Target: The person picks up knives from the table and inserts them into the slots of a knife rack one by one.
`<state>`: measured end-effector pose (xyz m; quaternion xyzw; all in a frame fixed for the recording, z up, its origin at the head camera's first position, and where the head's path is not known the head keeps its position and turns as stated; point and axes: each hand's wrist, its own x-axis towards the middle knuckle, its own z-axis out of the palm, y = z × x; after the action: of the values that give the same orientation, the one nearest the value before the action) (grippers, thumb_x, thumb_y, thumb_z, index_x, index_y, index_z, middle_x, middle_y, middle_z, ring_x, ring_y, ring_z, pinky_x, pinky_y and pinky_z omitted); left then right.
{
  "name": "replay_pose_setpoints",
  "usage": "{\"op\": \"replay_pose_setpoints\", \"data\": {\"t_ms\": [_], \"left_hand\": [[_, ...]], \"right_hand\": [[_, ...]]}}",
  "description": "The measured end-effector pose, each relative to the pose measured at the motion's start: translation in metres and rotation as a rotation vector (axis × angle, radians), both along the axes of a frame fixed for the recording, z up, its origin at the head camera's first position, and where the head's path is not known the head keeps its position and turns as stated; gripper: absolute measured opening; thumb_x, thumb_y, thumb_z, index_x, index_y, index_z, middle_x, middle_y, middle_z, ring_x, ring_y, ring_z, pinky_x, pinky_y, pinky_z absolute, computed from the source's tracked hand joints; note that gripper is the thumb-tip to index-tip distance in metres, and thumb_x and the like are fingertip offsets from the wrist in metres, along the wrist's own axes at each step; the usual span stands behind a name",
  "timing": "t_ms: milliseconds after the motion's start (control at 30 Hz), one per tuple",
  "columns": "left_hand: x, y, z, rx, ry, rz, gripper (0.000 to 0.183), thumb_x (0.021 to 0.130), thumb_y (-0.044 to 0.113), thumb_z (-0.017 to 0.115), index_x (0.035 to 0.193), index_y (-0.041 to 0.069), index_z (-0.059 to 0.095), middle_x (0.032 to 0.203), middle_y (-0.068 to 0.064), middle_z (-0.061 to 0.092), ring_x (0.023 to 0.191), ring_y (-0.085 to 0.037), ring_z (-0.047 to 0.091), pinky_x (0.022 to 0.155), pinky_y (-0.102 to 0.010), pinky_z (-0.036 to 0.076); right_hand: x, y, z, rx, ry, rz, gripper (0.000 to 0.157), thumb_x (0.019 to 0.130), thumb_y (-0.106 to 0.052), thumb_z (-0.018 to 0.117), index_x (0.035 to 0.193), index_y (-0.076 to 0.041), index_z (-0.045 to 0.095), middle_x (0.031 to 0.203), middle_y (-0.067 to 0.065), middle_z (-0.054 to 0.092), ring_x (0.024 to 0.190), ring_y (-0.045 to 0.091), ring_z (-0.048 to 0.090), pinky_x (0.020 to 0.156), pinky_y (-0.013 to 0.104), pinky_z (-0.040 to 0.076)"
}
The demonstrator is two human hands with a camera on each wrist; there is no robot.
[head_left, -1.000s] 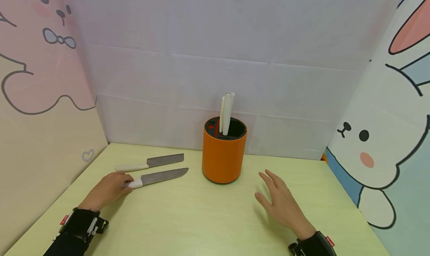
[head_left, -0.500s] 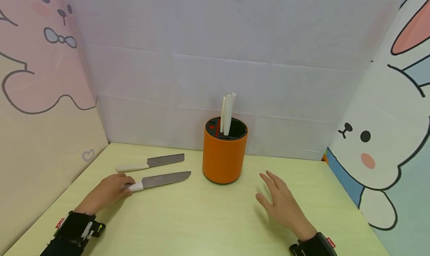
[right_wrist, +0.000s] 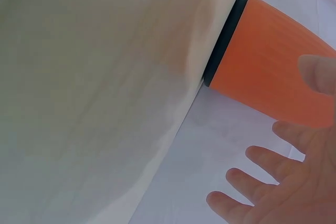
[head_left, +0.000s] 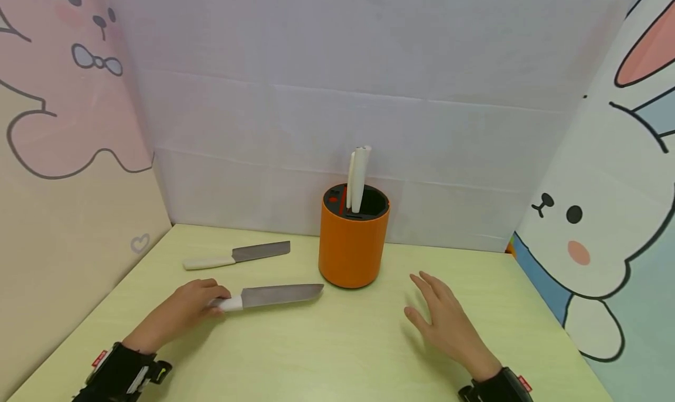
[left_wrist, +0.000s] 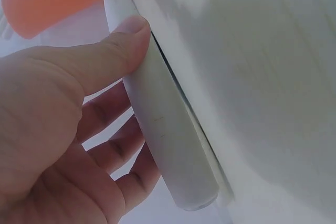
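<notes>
My left hand [head_left: 187, 308] grips a kitchen knife [head_left: 282, 295] by its white handle [left_wrist: 163, 124], thumb on one side and fingers on the other. Its blade points right, low over the table. Behind it a second knife [head_left: 261, 251] with a white handle lies flat, blade also to the right. An orange knife block [head_left: 350, 252] with a black top stands near the back, with white handles [head_left: 358, 179] upright in it. To the right of the block my right hand [head_left: 445, 323] hovers with fingers spread, holding nothing; the right wrist view shows the block [right_wrist: 268, 61] beyond the fingers.
The pale yellow table [head_left: 316, 355] carries all of this. A white sheet wall [head_left: 263, 126] stands right behind the block, with cartoon-printed panels [head_left: 79, 109] on the left and right sides.
The knife in my left hand has moved right and toward me, its tip now just in front of the block. The right hand has hardly moved.
</notes>
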<state>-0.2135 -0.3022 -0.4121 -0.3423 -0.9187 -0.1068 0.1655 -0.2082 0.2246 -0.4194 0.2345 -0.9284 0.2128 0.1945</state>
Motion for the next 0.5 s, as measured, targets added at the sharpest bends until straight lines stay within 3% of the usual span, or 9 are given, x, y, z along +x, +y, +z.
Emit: {"op": "replay_pose_setpoints", "data": {"t_ms": [200, 500], "left_hand": [[-0.001, 0.029, 0.003, -0.01, -0.005, -0.052, 0.029, 0.074, 0.017, 0.081, 0.099, 0.016, 0.067, 0.089, 0.01, 0.056, 0.078, -0.007, 0.052, 0.067, -0.03, 0.05], [-0.005, 0.079, 0.007, -0.03, -0.064, -0.072, 0.026, 0.077, 0.017, 0.08, 0.1, 0.017, 0.068, 0.091, 0.008, 0.058, 0.08, -0.007, 0.051, 0.07, -0.027, 0.05]], "right_hand": [[0.002, -0.001, 0.001, 0.004, 0.003, 0.011, 0.063, 0.092, -0.035, 0.065, 0.144, -0.012, 0.039, 0.142, 0.016, 0.039, 0.13, 0.032, 0.033, 0.1, 0.057, 0.036], [0.003, -0.009, 0.009, 0.01, 0.012, 0.042, 0.061, 0.091, -0.037, 0.065, 0.142, -0.013, 0.042, 0.141, 0.014, 0.041, 0.129, 0.03, 0.035, 0.1, 0.056, 0.036]]}}
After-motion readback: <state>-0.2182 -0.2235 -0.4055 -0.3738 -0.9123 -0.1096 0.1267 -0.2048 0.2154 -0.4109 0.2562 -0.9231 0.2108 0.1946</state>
